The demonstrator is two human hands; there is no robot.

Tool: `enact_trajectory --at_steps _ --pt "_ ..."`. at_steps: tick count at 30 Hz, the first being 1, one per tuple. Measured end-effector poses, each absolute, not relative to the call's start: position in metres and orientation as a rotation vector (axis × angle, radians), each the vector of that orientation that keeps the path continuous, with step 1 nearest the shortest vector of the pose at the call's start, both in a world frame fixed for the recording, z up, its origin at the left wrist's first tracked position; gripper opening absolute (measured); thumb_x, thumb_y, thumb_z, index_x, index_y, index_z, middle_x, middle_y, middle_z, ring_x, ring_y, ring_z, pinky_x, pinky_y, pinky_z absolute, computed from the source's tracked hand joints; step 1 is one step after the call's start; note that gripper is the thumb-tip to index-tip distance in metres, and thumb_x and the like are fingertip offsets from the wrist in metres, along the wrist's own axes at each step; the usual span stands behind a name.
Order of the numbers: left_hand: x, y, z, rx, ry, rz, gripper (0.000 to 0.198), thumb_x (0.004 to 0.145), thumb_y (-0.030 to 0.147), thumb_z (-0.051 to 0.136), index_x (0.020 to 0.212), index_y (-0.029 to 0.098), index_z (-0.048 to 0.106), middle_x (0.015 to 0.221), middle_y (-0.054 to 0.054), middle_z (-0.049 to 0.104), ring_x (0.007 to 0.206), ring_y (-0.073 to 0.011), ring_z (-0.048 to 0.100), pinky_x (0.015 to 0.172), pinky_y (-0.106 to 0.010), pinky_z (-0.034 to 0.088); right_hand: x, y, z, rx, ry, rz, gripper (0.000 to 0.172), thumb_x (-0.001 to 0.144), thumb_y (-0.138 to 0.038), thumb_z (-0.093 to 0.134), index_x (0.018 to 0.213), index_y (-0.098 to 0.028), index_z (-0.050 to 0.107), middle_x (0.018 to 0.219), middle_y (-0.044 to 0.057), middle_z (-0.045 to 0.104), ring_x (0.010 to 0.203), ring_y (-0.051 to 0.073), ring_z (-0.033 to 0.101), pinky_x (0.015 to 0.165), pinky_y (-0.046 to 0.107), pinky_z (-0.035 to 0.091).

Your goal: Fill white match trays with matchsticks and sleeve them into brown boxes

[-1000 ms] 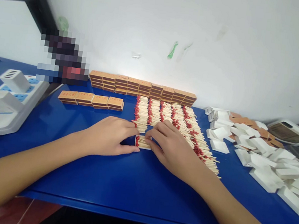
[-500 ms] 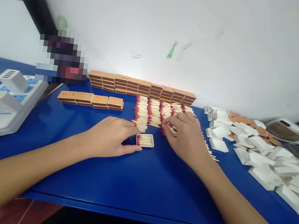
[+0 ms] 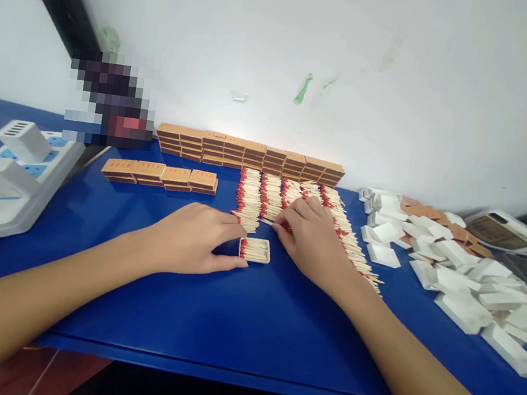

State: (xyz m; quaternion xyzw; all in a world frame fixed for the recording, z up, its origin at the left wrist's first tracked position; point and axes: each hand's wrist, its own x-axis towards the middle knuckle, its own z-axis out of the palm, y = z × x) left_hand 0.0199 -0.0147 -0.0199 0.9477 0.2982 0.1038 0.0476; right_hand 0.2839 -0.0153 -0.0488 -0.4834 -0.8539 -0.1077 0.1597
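Observation:
My left hand point(image 3: 199, 241) rests on the blue table with thumb and fingers closed around the left end of a small white matchbox tray point(image 3: 268, 254). Red-headed matches point(image 3: 254, 249) lie side by side in that tray, heads to the left. Just right of it, my right hand point(image 3: 314, 238) pinches a match point(image 3: 267, 222) by its end between thumb and fingertips. Rows of loose matches point(image 3: 249, 189) spread behind the tray, and my right hand covers part of the rows on the right point(image 3: 356, 248).
Filled-looking matchboxes are stacked along the wall point(image 3: 245, 150), with a shorter row point(image 3: 150, 173) at left. White trays point(image 3: 471, 277) and brown sleeves point(image 3: 424, 211) pile up at right, near a phone point(image 3: 506, 231). A power strip point(image 3: 23, 211) stands far left.
My right hand has moved left from the match rows towards the tray, and a match now shows at its fingertips. My left hand stays at the tray.

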Motion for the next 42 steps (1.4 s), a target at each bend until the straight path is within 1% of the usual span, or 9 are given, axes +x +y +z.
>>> enact_trajectory --at_steps 4,11,16,20,24,26,31,36,42 --pt "0.02 -0.014 -0.021 2.893 0.905 0.318 0.035 0.101 0.05 0.065 0.111 0.018 0.076 0.088 -0.001 0.073 0.072 -0.0162 0.065 0.064 -0.031 0.039 0.28 -0.016 -0.047 -1.389 -2.496 -0.48 0.025 0.107 -0.024 0.051 0.095 -0.016 0.071 0.099 0.015 0.067 0.098 0.031 0.049 0.083 0.044 0.038" --pt "0.019 -0.012 -0.021 2.893 0.929 0.302 0.035 0.1 0.049 0.065 0.112 0.019 0.076 0.088 -0.001 0.074 0.072 -0.0161 0.065 0.064 -0.031 0.04 0.283 -0.015 -0.044 -1.392 -2.518 -0.684 0.025 0.107 -0.018 0.049 0.096 -0.014 0.071 0.101 0.017 0.067 0.101 0.033 0.048 0.084 0.044 0.037" --pt "0.019 -0.012 -0.02 2.889 0.945 0.284 0.035 0.1 0.049 0.066 0.114 0.019 0.076 0.088 -0.001 0.074 0.07 -0.0162 0.065 0.063 -0.03 0.039 0.282 -0.016 -0.043 -1.354 -2.537 -0.483 0.02 0.107 -0.026 0.056 0.098 -0.014 0.07 0.104 0.016 0.067 0.1 0.03 0.051 0.088 0.043 0.04" --pt "0.02 -0.013 -0.02 2.9 0.936 0.289 0.035 0.1 0.05 0.066 0.113 0.019 0.076 0.089 -0.002 0.074 0.071 -0.0161 0.065 0.063 -0.03 0.04 0.28 -0.014 -0.046 -1.357 -2.536 -0.493 0.021 0.106 -0.023 0.056 0.094 -0.014 0.07 0.098 0.016 0.067 0.098 0.03 0.05 0.086 0.043 0.04" --pt "0.02 -0.012 -0.02 2.901 0.932 0.287 0.035 0.101 0.049 0.065 0.114 0.019 0.076 0.089 -0.002 0.074 0.071 -0.0159 0.066 0.063 -0.03 0.04 0.281 -0.014 -0.044 -1.332 -2.511 -0.442 0.022 0.107 -0.022 0.051 0.093 -0.016 0.068 0.099 0.016 0.066 0.098 0.03 0.05 0.087 0.044 0.041" --pt "0.019 -0.012 -0.02 2.9 0.938 0.287 0.034 0.1 0.049 0.065 0.113 0.018 0.076 0.088 -0.002 0.074 0.071 -0.0159 0.065 0.063 -0.03 0.04 0.282 -0.018 -0.039 -1.307 -2.456 -0.355 0.023 0.108 -0.022 0.05 0.093 -0.017 0.066 0.097 0.014 0.066 0.096 0.029 0.051 0.088 0.044 0.043" --pt "0.019 -0.011 -0.021 2.903 0.949 0.29 0.034 0.1 0.049 0.066 0.11 0.019 0.076 0.087 -0.001 0.073 0.07 -0.0156 0.065 0.062 -0.03 0.04 0.276 -0.035 -0.026 -1.099 -2.425 -0.047 0.015 0.107 -0.022 0.054 0.096 -0.02 0.064 0.097 0.01 0.066 0.096 0.026 0.053 0.088 0.042 0.046" --pt "0.019 -0.01 -0.022 2.893 0.965 0.283 0.034 0.099 0.051 0.066 0.107 0.019 0.075 0.086 -0.001 0.073 0.07 -0.0159 0.065 0.062 -0.03 0.039 0.265 -0.046 -0.027 -1.015 -2.59 -0.033 0.022 0.108 -0.022 0.05 0.097 -0.017 0.068 0.098 0.012 0.068 0.094 0.026 0.055 0.087 0.042 0.048" --pt "0.019 -0.011 -0.022 2.898 0.947 0.275 0.033 0.1 0.049 0.066 0.111 0.019 0.075 0.087 -0.001 0.073 0.07 -0.0157 0.064 0.063 -0.031 0.04 0.27 -0.045 -0.029 -1.061 -2.498 -0.041 0.02 0.107 -0.021 0.053 0.096 -0.018 0.069 0.093 0.01 0.069 0.093 0.025 0.057 0.086 0.041 0.047"
